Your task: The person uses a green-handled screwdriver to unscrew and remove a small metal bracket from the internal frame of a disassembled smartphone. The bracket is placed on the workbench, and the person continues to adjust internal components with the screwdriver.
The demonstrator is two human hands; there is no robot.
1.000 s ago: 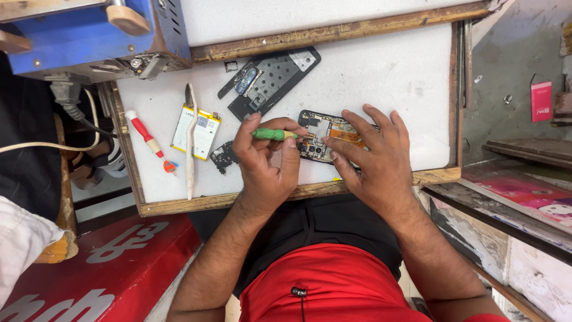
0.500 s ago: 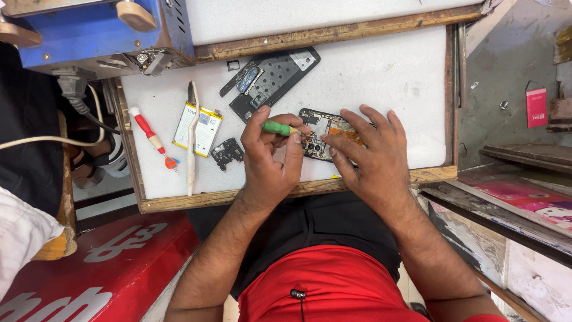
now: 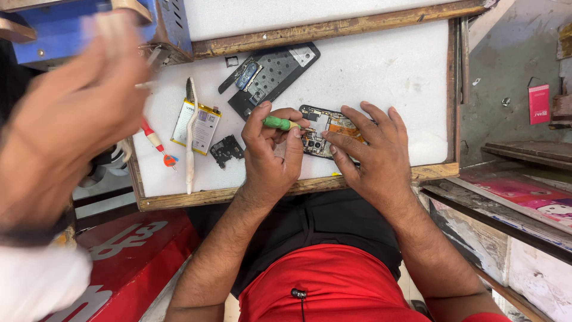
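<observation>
My left hand (image 3: 271, 152) grips a small green-handled screwdriver (image 3: 280, 123), its tip on an opened phone (image 3: 322, 122) with bare circuit boards. My right hand (image 3: 372, 149) lies flat over the phone's right part and pins it to the white work mat (image 3: 381, 71). Both forearms come up from the bottom edge, over my red shirt.
Another person's blurred hand (image 3: 71, 119) fills the left side. On the mat lie a black phone frame (image 3: 271, 74), a yellow-white battery (image 3: 198, 125), a white pry tool (image 3: 189, 137), a red screwdriver (image 3: 156, 143) and a small black part (image 3: 226, 150). A blue box (image 3: 89, 30) stands behind.
Another person's hand has come into view at the left, blurred. My hands stay on the phone, with the screwdriver tip shifted slightly.
</observation>
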